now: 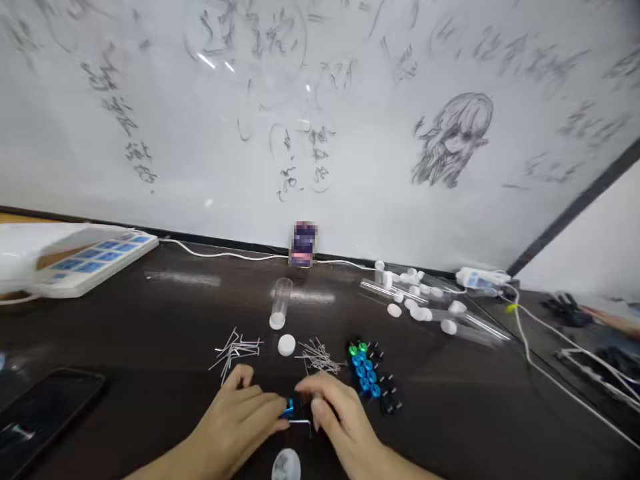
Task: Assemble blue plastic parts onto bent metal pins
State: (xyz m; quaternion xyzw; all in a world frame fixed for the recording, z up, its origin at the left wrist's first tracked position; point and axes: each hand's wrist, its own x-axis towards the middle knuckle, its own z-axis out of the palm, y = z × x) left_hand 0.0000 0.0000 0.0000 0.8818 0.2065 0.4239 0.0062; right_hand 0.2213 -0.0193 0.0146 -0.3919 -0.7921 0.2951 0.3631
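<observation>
My left hand [245,417] is closed around a small blue-and-black part [289,408], mostly covered by the fingers. A bent hex key [301,421] lies just below that part, close to my left fingertips. My right hand [337,413] is curled at the part's black end, index finger and thumb brought near each other; what they pinch, if anything, is hidden. In front of the hands lie two loose piles of hex keys, a left pile [235,350] and a right pile [320,357]. Several blue and green wheel-like pieces [365,370] with black parts [390,397] sit to the right.
A clear tube [281,300] stands beyond a white cap [287,345]. Farther right are more clear tubes [470,330] and white caps [415,310]. A round translucent lid [287,465] lies nearest me. Left are a dark phone [45,417] and a power strip [100,263]; a whiteboard [350,200] rises behind.
</observation>
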